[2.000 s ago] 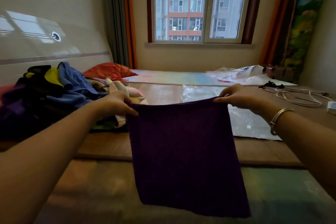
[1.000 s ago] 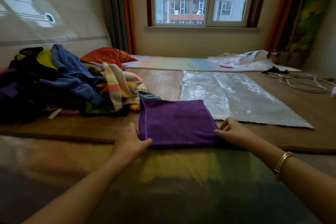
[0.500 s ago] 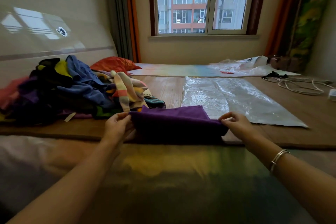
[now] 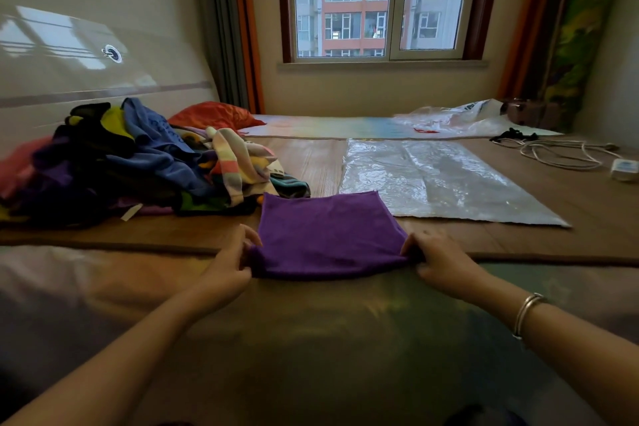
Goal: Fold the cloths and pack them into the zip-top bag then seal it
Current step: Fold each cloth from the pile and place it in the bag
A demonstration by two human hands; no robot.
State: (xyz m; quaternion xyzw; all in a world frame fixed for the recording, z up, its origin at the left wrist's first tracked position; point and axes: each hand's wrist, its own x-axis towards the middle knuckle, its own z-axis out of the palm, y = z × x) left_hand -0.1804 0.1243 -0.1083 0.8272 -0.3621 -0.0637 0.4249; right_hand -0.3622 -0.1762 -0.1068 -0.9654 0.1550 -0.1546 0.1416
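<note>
So the purple cloth (image 4: 328,235) is lying flat in the middle of the frame, folded into a rough rectangle, sitting across the edge where the brown wooden mat (image 4: 518,239) meets the shiny surface closer to the camera. Left hand (image 4: 228,266) has its fingers (image 4: 250,235) curled round the near left corner, pinching it. Right hand (image 4: 442,259) does the same on the near right corner, with a silver bracelet (image 4: 525,315) on that wrist. The big clear zip-top bag (image 4: 432,180) is spread flat on the mat just right of centre, and the cloth's far right corner touches or overlaps its near edge. A heap of mixed colourful cloths (image 4: 138,162) fills the left side. A white cable (image 4: 560,152) is coiled at the right, and a window (image 4: 377,0) sits top centre.
</note>
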